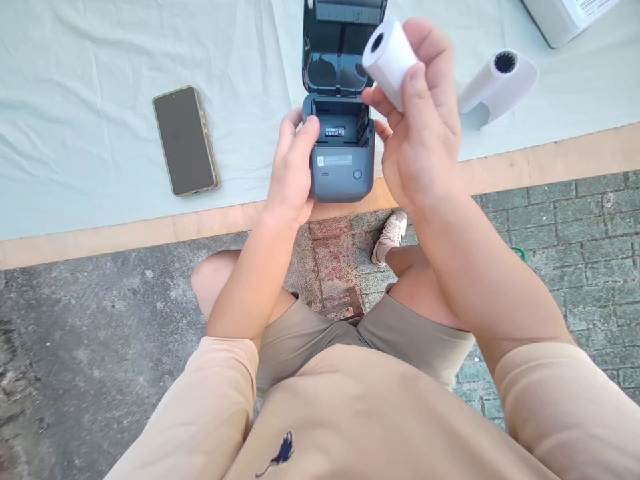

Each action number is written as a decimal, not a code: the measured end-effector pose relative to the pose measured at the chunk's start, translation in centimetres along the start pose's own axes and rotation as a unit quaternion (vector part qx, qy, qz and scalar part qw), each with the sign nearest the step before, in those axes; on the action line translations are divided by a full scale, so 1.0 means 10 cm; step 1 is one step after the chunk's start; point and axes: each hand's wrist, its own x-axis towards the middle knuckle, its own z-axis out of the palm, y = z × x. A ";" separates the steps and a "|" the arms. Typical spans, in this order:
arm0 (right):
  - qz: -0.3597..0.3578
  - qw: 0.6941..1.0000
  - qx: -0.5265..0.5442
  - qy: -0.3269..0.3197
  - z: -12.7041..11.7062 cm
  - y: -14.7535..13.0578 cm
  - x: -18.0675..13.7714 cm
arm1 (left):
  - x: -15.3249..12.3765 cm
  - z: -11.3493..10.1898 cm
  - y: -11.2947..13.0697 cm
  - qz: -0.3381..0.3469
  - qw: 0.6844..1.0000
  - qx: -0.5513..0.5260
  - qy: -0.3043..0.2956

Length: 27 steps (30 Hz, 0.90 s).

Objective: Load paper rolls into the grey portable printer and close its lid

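A dark blue-grey label printer [342, 175] stands at the table's front edge with its lid [336, 67] swung up and its paper bay bare. My left hand [294, 160] grips the printer's left side, thumb on the rim of the bay. In my right hand [425, 120] is a white paper roll [393, 61] with a dark core, held tilted above and to the right of the bay. The lower fingers of that hand are close to the printer's right side; whether they touch it I cannot tell.
A phone [185, 141] lies face up at the left on the pale cloth [240, 67]. To the right lies another white roll [500, 83], partly unwound. A white container [565, 20] sits at the top right. The wooden table edge [200, 223] runs in front of my knees.
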 end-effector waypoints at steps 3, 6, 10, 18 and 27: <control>0.059 0.998 0.030 -0.001 -0.18 0.08 0.09 | 0.03 -0.04 -0.05 -0.022 1.000 -0.005 -0.005; 0.059 0.997 0.038 -0.015 -0.25 0.14 0.12 | 0.07 -0.08 -0.08 -0.026 1.000 0.007 -0.005; 0.001 0.999 0.013 -0.035 -0.18 0.11 0.10 | 0.09 -0.10 -0.11 -0.026 1.000 -0.004 -0.014; -0.148 0.949 -0.268 -0.080 -0.15 -0.30 0.04 | 0.08 -0.07 -0.08 -0.038 0.999 0.004 -0.015; -0.063 0.860 -0.485 -0.149 0.03 -0.42 0.10 | 0.02 0.00 -0.13 0.004 0.999 -0.029 -0.020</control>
